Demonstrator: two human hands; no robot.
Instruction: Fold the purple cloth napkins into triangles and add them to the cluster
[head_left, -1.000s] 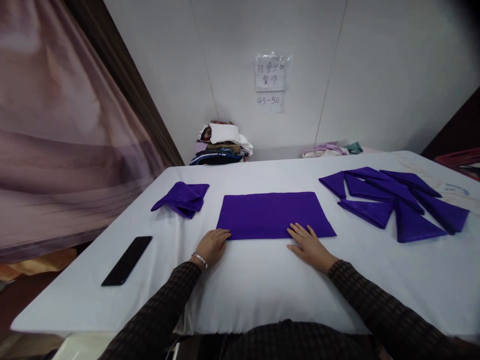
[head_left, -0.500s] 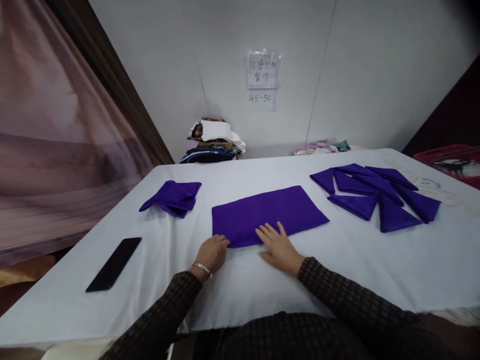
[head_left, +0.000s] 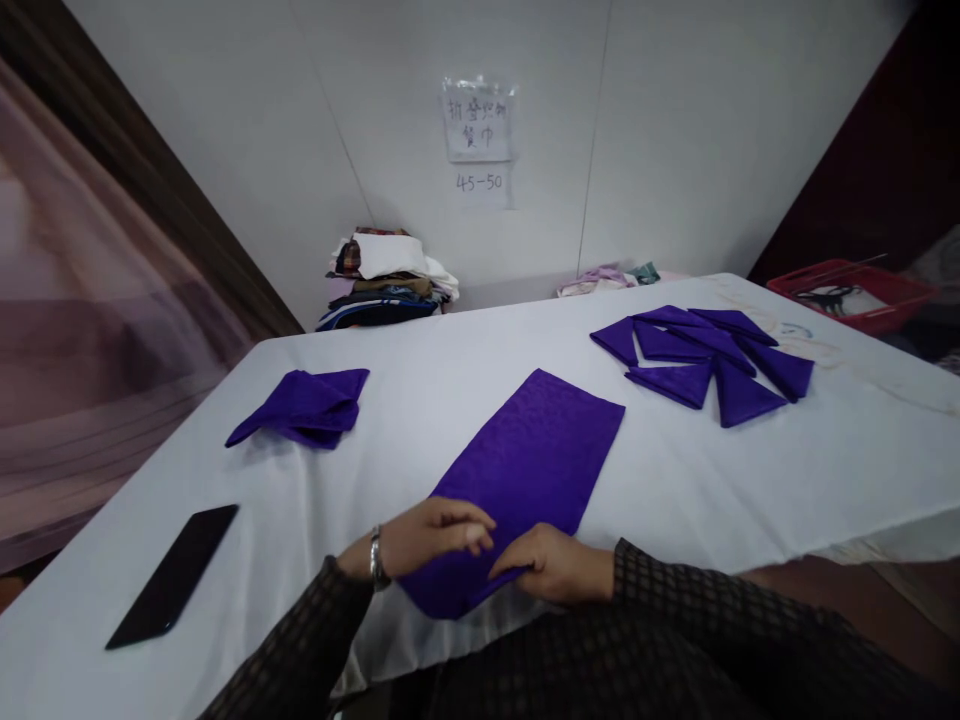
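Note:
A purple cloth napkin [head_left: 536, 450], folded into a long rectangle, lies slantwise on the white-covered table [head_left: 465, 350], its near end by my body. My right hand [head_left: 555, 565] pinches the near edge of this napkin between thumb and fingers, lifting it slightly. Over the napkin's left side is my left hand [head_left: 431, 535], its fingers loosely bent and apart, holding nothing; whether it touches the cloth I cannot tell. Several purple napkins folded into triangles [head_left: 675, 380] are gathered at the right. Another loosely folded purple napkin [head_left: 300, 405] sits at the left.
A black phone-like slab [head_left: 176, 575] lies at the table's left. Behind the far edge are a stack of folded clothes [head_left: 390, 280] and a smaller cloth pile [head_left: 600, 280]. A red basket [head_left: 862, 300] stands beyond the right corner. Paper signs [head_left: 480, 140] hang on the wall.
The napkin has turned from lying crosswise to pointing away from me, its near end drawn closer. My right hand went from lying flat to pinching its edge. The view has shifted right.

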